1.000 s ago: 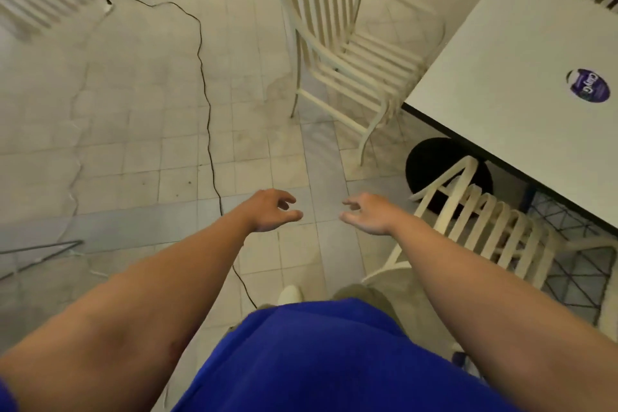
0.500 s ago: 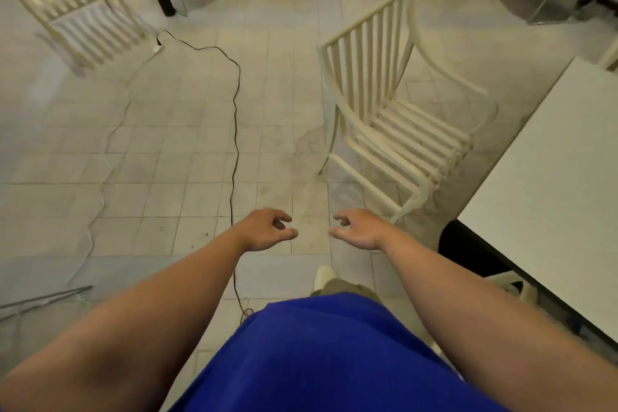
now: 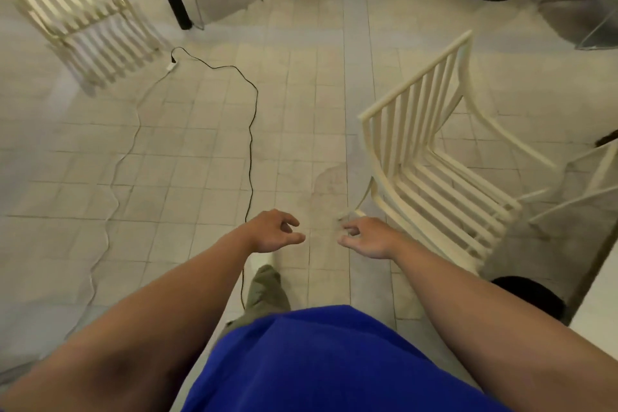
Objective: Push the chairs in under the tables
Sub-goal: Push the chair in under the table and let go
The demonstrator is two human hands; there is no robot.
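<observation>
Two hands out ahead of you at waist height: left hand [image 3: 272, 232] and right hand [image 3: 368, 237] both hold nothing, fingers loosely curled, thumbs turned toward each other with a gap between. Your right hand sits near the front corner of the cream slatted chair [image 3: 448, 192], not gripping it. That chair stands on the tiled floor [image 3: 200, 177], its seat facing the white worktop [image 3: 602, 328] at your right, not pushed under. A black cable [image 3: 250, 144] trails across the floor left of your hands. Second cream chair [image 3: 77, 17] far left, blurred.
</observation>
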